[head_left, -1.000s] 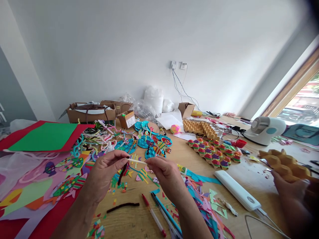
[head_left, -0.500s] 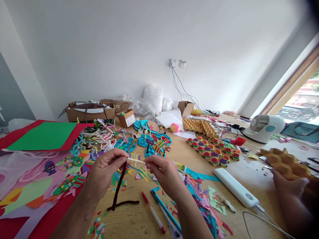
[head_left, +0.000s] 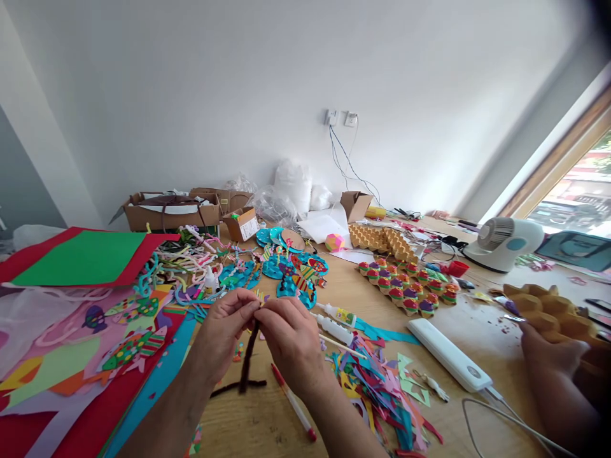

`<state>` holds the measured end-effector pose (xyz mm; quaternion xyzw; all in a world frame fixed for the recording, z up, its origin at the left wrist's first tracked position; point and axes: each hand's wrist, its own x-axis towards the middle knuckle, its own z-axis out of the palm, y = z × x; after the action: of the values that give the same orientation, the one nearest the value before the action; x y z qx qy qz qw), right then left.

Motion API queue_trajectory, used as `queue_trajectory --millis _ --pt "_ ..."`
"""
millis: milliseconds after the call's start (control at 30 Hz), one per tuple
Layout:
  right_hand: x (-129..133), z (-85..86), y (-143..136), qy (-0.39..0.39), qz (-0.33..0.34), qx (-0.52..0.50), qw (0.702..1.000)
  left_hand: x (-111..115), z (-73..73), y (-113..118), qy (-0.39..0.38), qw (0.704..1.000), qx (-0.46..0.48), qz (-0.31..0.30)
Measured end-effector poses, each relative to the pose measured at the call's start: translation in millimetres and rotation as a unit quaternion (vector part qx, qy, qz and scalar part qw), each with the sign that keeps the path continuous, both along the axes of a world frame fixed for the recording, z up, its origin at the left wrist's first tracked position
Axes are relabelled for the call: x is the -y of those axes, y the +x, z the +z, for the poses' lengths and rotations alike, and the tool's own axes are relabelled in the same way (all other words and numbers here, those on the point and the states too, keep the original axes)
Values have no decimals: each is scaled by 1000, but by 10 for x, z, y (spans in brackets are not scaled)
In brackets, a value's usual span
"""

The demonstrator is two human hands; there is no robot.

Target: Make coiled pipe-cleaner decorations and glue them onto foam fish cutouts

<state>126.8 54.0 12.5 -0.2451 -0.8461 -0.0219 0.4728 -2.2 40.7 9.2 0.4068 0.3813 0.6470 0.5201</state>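
Note:
A dark brown pipe cleaner [head_left: 249,359] hangs from the pinched fingers of my left hand [head_left: 224,324]. Right beside it, my right hand [head_left: 293,340] is closed, its fingertips meeting the left ones at the pipe cleaner's top end. From behind the right hand a thin pale stick [head_left: 344,347] slants out to the right; its other end is hidden by the fingers. Below, a second brown piece of pipe cleaner [head_left: 258,383] lies on the wooden table. A red pen [head_left: 294,407] lies close to my right wrist.
Paper scraps [head_left: 382,388], glue bottles [head_left: 337,329] and a white power bank [head_left: 449,355] lie to the right. Another person's hand [head_left: 548,356] holds an egg carton [head_left: 548,312]. A painted egg carton [head_left: 405,286] and a fan [head_left: 503,245] stand farther back. Coloured sheets [head_left: 81,257] cover the left.
My hands have come together, so the stick between them no longer shows there; a length sticks out past my right hand. The hanging pipe cleaner has shifted right.

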Motion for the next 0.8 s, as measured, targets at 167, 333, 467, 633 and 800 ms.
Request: queue_trajectory --millis 167,333,467,633,800 --pt "5 35 23 -66 16 -106 992 14 -55 75 51 999 -11 6" --pt "7 79 60 -241 -8 -147 959 1 -151 78 121 984 -123 42" --pt "-57 50 84 -386 49 -181 903 9 -178 0 127 963 -232 52" --pt "-131 21 97 -426 40 -166 889 25 -146 -27 116 949 -289 39" --pt "-42 85 123 -251 -83 -126 956 -20 -113 13 74 985 -142 67"
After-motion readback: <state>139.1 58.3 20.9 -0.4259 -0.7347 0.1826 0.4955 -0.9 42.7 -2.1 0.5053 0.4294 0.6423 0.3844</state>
